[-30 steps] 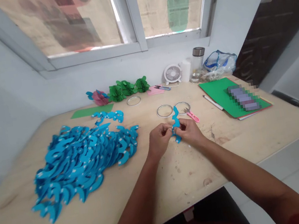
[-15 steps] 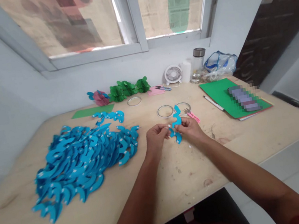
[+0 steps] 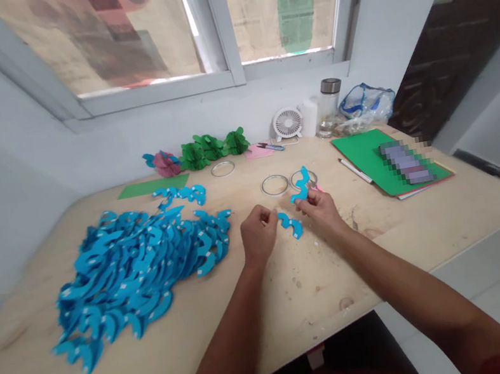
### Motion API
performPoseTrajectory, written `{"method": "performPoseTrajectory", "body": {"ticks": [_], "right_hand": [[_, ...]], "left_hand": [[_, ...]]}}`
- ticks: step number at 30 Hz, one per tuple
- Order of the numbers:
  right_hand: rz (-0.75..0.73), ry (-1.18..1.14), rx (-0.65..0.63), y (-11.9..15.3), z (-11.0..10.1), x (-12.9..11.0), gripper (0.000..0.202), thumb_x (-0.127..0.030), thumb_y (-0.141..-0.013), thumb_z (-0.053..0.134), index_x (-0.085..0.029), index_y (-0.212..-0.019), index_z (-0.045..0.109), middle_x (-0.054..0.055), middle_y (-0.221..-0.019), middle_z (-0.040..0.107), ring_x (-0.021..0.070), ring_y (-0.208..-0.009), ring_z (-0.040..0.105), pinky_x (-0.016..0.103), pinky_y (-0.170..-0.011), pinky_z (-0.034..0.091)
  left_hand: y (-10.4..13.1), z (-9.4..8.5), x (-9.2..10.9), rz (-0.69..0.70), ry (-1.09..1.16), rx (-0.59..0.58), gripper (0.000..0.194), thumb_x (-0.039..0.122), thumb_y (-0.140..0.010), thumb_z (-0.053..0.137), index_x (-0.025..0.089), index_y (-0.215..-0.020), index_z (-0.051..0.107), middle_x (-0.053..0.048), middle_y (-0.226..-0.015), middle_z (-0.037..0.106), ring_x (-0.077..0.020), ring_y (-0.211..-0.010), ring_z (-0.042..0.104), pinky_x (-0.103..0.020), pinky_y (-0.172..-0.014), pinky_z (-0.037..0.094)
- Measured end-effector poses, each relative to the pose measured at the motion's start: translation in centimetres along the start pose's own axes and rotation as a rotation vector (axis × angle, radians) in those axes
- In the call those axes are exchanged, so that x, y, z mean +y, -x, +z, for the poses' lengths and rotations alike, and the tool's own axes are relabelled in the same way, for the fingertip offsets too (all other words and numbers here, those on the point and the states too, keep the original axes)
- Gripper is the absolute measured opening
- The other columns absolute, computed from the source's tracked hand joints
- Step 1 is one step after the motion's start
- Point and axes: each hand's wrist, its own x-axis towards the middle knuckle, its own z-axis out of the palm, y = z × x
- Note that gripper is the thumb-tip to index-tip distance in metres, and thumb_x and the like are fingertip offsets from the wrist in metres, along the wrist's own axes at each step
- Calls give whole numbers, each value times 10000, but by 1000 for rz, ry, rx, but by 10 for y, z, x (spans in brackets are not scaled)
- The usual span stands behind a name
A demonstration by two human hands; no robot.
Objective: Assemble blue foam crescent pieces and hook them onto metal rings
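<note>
In the head view, my right hand (image 3: 320,208) pinches a wavy blue paper cutout (image 3: 301,189) by its lower end, raised a little over the table. Another wavy blue cutout (image 3: 291,225), with white squares on it, lies between my hands. My left hand (image 3: 258,232) is closed just left of that piece, thumb against fingers; whatever its fingertips hold is too small to make out. To the left spreads a large pile of blue cutouts (image 3: 132,259), many bearing small white squares.
Two metal rings, one a tape-like hoop (image 3: 275,186), lie beyond my hands. Pink-handled snips are partly hidden behind my right hand. A green folder (image 3: 356,158) with a phone and a white pen (image 3: 355,171) sit right. Green paper flowers (image 3: 211,147), a small fan (image 3: 288,123) and a bottle (image 3: 330,102) line the wall.
My hands have drawn apart. The right one has lifted its blue cutout up and right, away from the other cutout, which now shows uncovered between the hands.
</note>
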Motion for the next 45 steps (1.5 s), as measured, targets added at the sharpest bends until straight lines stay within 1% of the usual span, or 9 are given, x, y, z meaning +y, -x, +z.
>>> {"method": "performPoseTrajectory", "body": {"ticks": [3, 5, 9, 13, 22, 27, 33, 37, 45], "right_hand": [[-5, 9, 2, 0, 0, 2, 190, -333, -677, 573, -164, -594, 549, -24, -518, 500, 107, -489, 429, 235, -493, 333], [-2, 17, 2, -1, 0, 4, 191, -332, -675, 575, -165, -588, 544, -27, -515, 492, 104, -487, 420, 234, -492, 327], [-1, 18, -3, -2, 0, 6, 194, -331, -674, 574, -165, -580, 538, -30, -513, 485, 102, -487, 416, 232, -491, 320], [5, 32, -11, -3, 0, 7, 190, -329, -676, 576, -164, -590, 538, -27, -518, 492, 103, -490, 418, 230, -486, 321], [7, -4, -89, -2, 1, 10, 172, -324, -687, 551, -163, -628, 555, -15, -544, 521, 113, -514, 450, 226, -484, 351], [-5, -9, -77, -1, 2, 8, 136, -289, -682, 530, -167, -630, 562, -21, -546, 521, 115, -516, 459, 230, -506, 361], [-12, 6, -88, -1, 2, 7, 124, -268, -677, 530, -163, -619, 564, -22, -540, 526, 112, -509, 461, 228, -510, 364], [14, 17, -101, 0, 2, 7, 131, -275, -677, 532, -158, -639, 576, -14, -550, 552, 113, -502, 473, 229, -502, 366], [1, 57, -102, -4, 0, 15, 154, -294, -682, 531, -155, -632, 574, -5, -557, 561, 117, -511, 476, 232, -509, 367]], "left_hand": [[-3, -3, -4, -32, 25, 73, 244, 269, -763, 483, 189, -534, 497, 24, -505, 523, -118, -510, 491, -228, -529, 384], [-5, -4, -6, -48, 73, 92, 156, 251, -754, 478, 187, -650, 575, 15, -564, 579, -130, -554, 535, -232, -556, 413], [-5, -3, -10, -62, 109, 96, 170, 196, -738, 463, 176, -797, 622, -20, -690, 661, -152, -650, 607, -249, -610, 456], [-5, 0, -13, -84, 88, 68, 211, 218, -791, 432, 162, -837, 631, -17, -598, 641, -157, -602, 606, -256, -591, 458], [3, 13, -19, 325, -337, -237, 368, 146, -731, 509, 206, -1078, 611, -87, -1072, 640, -249, -1032, 533, -399, -898, 395], [5, 14, -20, 309, -403, -270, 257, 119, -708, 507, 216, -908, 637, -79, -996, 644, -257, -1022, 521, -404, -873, 391], [5, 14, -21, 303, -442, -237, 355, 115, -689, 509, 203, -1021, 599, -100, -1057, 619, -279, -1047, 503, -423, -881, 374], [4, 13, -20, 284, -453, -235, 235, 119, -671, 523, 205, -868, 618, -95, -962, 625, -280, -1005, 516, -416, -844, 387], [-4, 8, -24, 142, -197, -199, 131, 98, -629, 545, 196, -711, 573, -44, -841, 649, -233, -903, 563, -374, -821, 411]]}}
